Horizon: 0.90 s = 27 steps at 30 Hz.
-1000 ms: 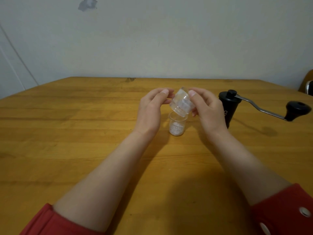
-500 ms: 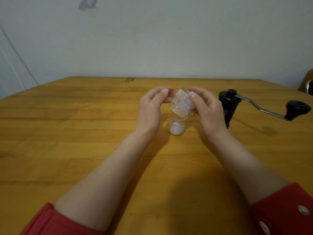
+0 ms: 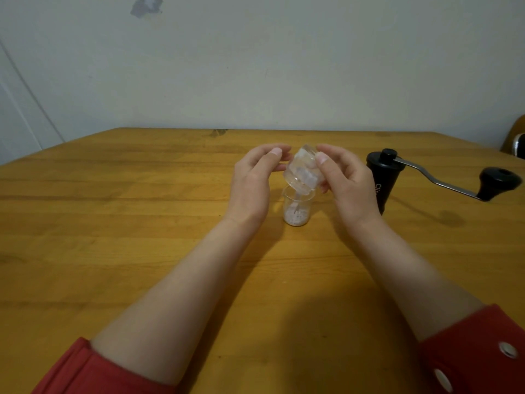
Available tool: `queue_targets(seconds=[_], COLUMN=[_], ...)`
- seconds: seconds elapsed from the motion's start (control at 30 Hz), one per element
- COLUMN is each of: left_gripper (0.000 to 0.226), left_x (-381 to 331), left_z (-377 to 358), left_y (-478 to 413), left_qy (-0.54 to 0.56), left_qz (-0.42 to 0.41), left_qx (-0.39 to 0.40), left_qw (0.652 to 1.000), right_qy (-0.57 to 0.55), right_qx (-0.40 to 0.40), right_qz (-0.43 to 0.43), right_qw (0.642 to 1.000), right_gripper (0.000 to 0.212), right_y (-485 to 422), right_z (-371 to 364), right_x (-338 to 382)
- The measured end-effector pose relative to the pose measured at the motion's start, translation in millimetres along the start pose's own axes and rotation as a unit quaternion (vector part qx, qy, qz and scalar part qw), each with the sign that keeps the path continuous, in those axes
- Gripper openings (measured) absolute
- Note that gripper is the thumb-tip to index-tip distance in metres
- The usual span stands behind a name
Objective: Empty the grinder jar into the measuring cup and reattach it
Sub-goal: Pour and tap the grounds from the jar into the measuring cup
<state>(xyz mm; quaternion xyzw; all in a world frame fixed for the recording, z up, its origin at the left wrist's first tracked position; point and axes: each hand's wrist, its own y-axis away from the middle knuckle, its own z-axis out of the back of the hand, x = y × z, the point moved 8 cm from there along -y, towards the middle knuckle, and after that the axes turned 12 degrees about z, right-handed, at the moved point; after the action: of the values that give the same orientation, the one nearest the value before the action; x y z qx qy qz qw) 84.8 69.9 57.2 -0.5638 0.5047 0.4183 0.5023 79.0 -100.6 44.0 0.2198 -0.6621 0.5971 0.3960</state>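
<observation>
A clear grinder jar is tipped mouth-down over a small clear measuring cup that stands on the wooden table. White grains lie in the cup's bottom, and some still cling inside the jar. My right hand grips the jar from the right with thumb and fingers. My left hand touches the jar's far end with its fingertips. The black grinder body stands upright just right of my right hand, without its jar.
The grinder's metal crank handle with a black knob sticks out to the right over the table. A wall rises behind the table's far edge. A dark object shows at the right border.
The jar has tilted slightly more over the cup, and more white grains lie in the cup. Both hands stay in nearly the same place.
</observation>
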Motion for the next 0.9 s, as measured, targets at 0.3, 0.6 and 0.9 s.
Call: queue_targets(seconds=[0.3, 0.6, 0.9], left_gripper=[0.025, 0.027, 0.018], left_x=[0.0, 5.9, 5.3], left_z=[2.0, 0.4, -1.9], left_y=[-1.0, -3.0, -2.4], left_qy=[-0.006, -0.024, -0.062], left_qz=[-0.002, 0.012, -0.001], left_qx=[-0.008, 0.004, -0.006], left_qw=[1.0, 1.0, 0.998], right_qy=[0.005, 0.03, 0.019], right_qx=[-0.026, -0.042, -0.052], right_qz=[0.0, -0.015, -0.032], right_qw=[1.0, 0.999, 0.998], right_gripper=[0.032, 0.042, 0.037], right_y=[-3.1, -3.6, -1.9], right_z=[5.0, 8.7, 9.7], right_x=[-0.9, 0.3, 3.2])
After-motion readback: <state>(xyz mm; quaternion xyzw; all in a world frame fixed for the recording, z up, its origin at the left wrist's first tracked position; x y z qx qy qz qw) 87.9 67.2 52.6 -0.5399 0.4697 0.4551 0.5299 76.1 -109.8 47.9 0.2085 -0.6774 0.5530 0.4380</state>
